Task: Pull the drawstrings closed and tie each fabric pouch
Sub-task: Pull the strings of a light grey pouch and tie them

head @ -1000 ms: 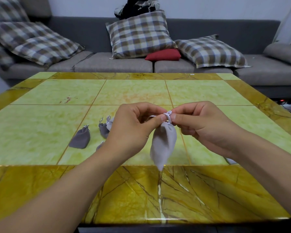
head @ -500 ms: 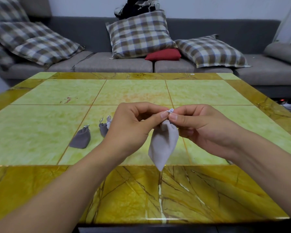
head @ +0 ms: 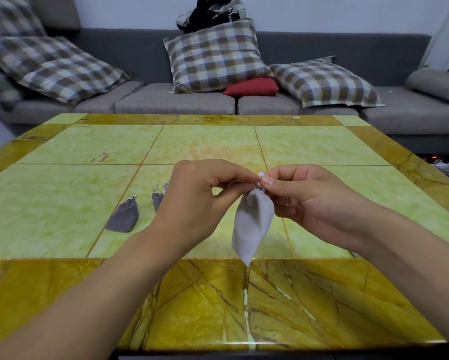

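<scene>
Light grey fabric pouch (head: 253, 224) dangles off its white drawstring (head: 261, 175), pinched by left hand (head: 200, 203) and right hand (head: 306, 201); cord slipping would probably undo the knot.

Left of the dark grey pouch (head: 123, 216) the table (head: 49, 203) lies open; just right, two more pouches (head: 158, 200) crowd.
</scene>
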A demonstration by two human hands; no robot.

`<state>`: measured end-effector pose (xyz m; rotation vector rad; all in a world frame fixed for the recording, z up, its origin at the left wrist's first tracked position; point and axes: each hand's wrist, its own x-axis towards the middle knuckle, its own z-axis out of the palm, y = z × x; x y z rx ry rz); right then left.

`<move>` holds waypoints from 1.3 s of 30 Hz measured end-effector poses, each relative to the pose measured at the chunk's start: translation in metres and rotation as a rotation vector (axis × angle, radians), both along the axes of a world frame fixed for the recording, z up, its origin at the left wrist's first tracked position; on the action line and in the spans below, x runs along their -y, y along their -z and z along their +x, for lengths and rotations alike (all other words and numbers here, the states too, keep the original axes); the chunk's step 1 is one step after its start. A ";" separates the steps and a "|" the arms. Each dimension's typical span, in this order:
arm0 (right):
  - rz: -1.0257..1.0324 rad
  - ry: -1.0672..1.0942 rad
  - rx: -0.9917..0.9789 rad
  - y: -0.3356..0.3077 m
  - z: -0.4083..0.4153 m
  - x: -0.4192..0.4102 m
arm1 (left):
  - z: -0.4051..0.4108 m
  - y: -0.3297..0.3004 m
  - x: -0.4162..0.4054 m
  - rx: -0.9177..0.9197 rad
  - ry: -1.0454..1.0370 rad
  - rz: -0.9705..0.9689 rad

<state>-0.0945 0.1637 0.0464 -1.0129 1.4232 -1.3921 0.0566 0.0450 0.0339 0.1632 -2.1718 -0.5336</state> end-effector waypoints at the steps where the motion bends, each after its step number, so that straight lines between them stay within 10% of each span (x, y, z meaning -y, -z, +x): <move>1: 0.002 0.007 -0.002 0.000 0.000 0.000 | 0.000 0.001 0.002 0.002 -0.008 -0.106; 24: 0.103 0.155 0.000 0.006 0.002 0.002 | -0.003 0.001 -0.003 0.244 -0.104 -0.585; 39: 0.061 0.186 -0.023 0.001 0.004 0.001 | -0.011 0.011 -0.004 0.205 -0.088 -0.403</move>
